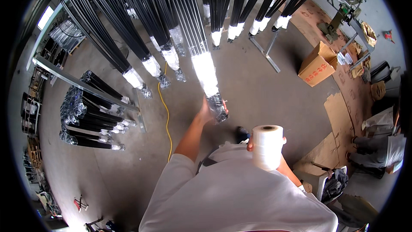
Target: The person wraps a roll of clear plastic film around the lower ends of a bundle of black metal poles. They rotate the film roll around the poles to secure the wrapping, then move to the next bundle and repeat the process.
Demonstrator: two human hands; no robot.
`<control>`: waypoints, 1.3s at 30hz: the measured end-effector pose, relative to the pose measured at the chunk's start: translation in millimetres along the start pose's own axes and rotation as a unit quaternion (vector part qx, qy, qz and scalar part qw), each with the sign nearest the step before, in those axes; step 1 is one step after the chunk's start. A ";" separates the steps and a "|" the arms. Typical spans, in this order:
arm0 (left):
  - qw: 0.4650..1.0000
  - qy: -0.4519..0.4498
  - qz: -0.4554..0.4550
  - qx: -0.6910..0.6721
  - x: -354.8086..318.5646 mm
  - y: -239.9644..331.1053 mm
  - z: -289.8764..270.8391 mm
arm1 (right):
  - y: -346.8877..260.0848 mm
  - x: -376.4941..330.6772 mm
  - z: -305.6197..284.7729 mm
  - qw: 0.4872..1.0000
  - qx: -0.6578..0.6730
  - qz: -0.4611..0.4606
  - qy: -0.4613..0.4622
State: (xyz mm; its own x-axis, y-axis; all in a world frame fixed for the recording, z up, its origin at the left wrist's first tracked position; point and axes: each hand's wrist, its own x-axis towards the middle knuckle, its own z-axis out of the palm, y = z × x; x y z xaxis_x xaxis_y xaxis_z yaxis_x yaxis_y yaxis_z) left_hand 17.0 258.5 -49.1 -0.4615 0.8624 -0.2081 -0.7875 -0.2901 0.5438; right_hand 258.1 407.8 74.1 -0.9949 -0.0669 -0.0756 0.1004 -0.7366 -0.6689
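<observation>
In the head view, I see both hands busy near the middle. The left hand is curled around the lower tip of a bundle of long rods, fingers showing on its far side. That bundle slants down from the top centre, dark above, with a bright white wrap and a film-covered black end at frame centre. The right hand grips a pale roll of film, right of centre and lower, its fingers bent around both sides; the palm is hidden, so I cannot tell how it sits. Other black bundles hang across the top, and a yellow cord runs along the floor, left of centre.
</observation>
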 end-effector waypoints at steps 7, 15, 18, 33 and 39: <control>0.924 0.352 0.128 0.079 13.7 -9.2 -57.6 | 2.4 18.7 17.0 0.982 0.183 0.048 0.020; 0.896 0.429 0.059 0.099 33.6 13.6 -64.5 | -6.1 53.7 -11.1 0.975 0.218 0.038 -0.013; 0.890 0.428 0.070 0.139 38.6 7.7 -68.7 | -25.6 84.7 -26.2 0.968 0.241 0.044 -0.056; 0.862 0.233 0.250 0.374 171.2 133.7 24.8 | -212.8 370.6 -90.6 0.987 -0.079 -0.037 -0.134; 0.584 0.342 0.514 0.526 219.4 244.6 93.7 | -265.3 443.9 -73.4 0.968 -0.128 -0.093 -0.196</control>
State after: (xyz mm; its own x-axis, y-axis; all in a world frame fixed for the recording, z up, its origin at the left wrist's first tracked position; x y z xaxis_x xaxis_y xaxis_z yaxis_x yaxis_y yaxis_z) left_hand -238.6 415.5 114.4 -0.8084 -0.0159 0.5884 0.5716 0.2171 0.7913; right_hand -209.4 622.8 163.7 -0.9189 -0.2362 0.3161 -0.1310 -0.5730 -0.8090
